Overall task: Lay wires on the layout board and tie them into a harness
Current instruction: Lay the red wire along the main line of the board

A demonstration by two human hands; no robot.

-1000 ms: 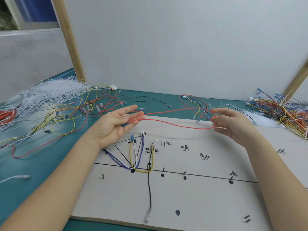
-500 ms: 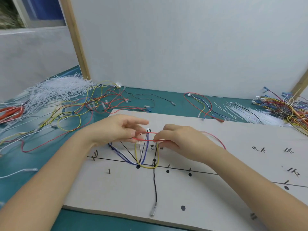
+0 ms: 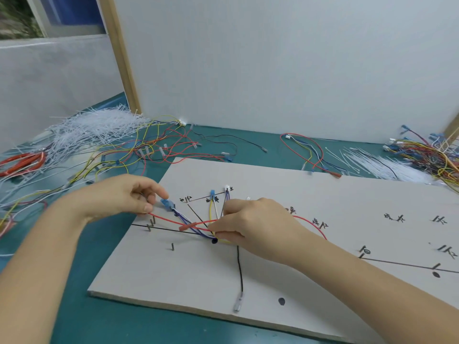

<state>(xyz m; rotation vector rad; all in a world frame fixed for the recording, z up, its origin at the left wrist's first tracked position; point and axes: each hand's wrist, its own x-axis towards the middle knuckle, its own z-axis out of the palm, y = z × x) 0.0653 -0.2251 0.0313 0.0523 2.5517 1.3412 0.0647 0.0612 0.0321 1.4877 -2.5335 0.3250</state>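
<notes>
We count two hands over one layout board (image 3: 154, 274). The black wire (image 3: 240, 269) runs toward 6 o'clock, ending in a clear terminal. Our right hand (image 3: 250, 227) pinches the thin red wire (image 3: 171, 220) near the black dot; it stretches toward 9 o'clock to our left hand (image 3: 119, 197), which seems to pinch its end. Farther, two white tie piles (image 3: 94, 130).

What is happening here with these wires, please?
A person is laying a red wire on the layout board. The left hand pinches the wire near the board's left edge, and the right hand pinches it near the middle, over yellow, blue and white wires already routed there. A black wire also lies on the board. No ties show on the board's wires.
</notes>
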